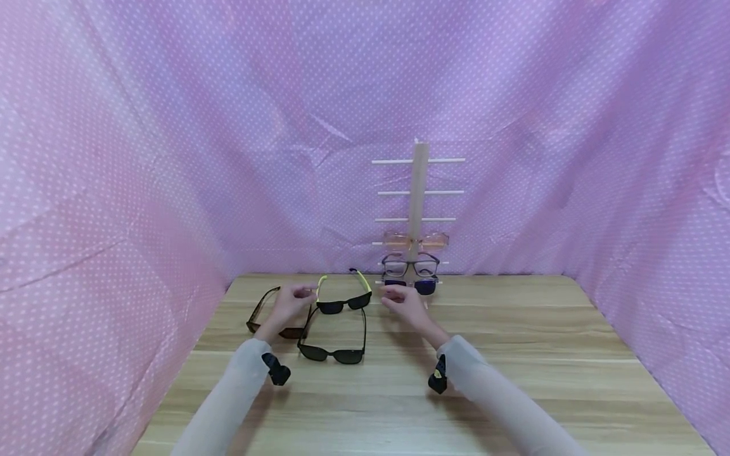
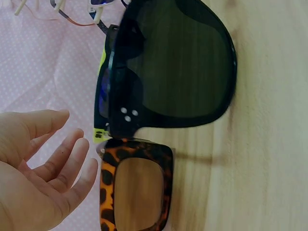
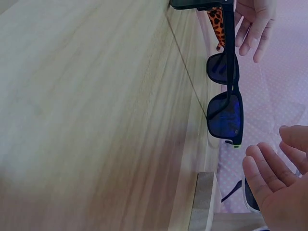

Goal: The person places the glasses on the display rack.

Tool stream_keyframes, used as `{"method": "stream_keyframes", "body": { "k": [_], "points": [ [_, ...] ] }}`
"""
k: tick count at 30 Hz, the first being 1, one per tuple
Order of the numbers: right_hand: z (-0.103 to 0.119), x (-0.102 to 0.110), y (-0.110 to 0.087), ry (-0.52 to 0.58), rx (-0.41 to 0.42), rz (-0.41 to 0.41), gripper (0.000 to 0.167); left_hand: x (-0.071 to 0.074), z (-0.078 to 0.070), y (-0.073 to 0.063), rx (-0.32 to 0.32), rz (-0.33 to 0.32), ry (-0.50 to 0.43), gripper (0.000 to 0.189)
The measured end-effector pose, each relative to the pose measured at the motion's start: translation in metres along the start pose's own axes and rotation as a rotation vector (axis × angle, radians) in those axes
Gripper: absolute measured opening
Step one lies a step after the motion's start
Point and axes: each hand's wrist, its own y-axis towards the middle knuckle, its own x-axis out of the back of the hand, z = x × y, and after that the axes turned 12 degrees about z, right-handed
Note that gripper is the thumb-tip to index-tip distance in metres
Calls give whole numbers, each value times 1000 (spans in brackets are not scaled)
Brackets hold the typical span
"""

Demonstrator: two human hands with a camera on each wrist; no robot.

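Note:
My left hand (image 1: 292, 299) hovers at the left side of black sunglasses with yellow-green temples (image 1: 331, 308), its fingers loosely bent and empty in the left wrist view. On the other side of that pair is my right hand (image 1: 405, 301), also holding nothing, in front of the lower part of a display stand (image 1: 419, 183). Nearer to me lie larger black sunglasses (image 1: 348, 357), temples pointing away. Tortoiseshell sunglasses (image 2: 108, 187) sit at the left, partly covered by my left hand and wrist in the head view.
Three pairs hang low on the stand: pink-tinted glasses (image 1: 435, 240), dark-framed clear glasses (image 1: 426, 268) and dark blue-lensed glasses (image 1: 425, 287). White rods (image 1: 445, 192) stick out above them. A dotted pink cloth (image 1: 319, 126) surrounds the wooden table (image 1: 513, 380) at the back and sides.

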Motion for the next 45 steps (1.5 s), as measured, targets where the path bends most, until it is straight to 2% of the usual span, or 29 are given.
{"method": "stream_keyframes", "body": {
  "k": [8, 17, 23, 35, 45],
  "points": [
    [-4, -13, 7, 29, -22, 75, 37, -2, 3, -3, -27, 19, 31, 27],
    [-2, -20, 13, 20, -65, 94, 41, -2, 2, -1, 12, 46, 69, 29],
    [-11, -26, 19, 6, -100, 85, 44, 0, 5, -1, 47, 78, 41, 32],
    [-15, -34, 28, 0, -131, 63, 45, -2, 5, 3, 67, 119, 101, 24],
    [-16, -34, 29, -20, -123, 64, 40, -7, 2, 3, 70, 81, 158, 17]
  ]
}}
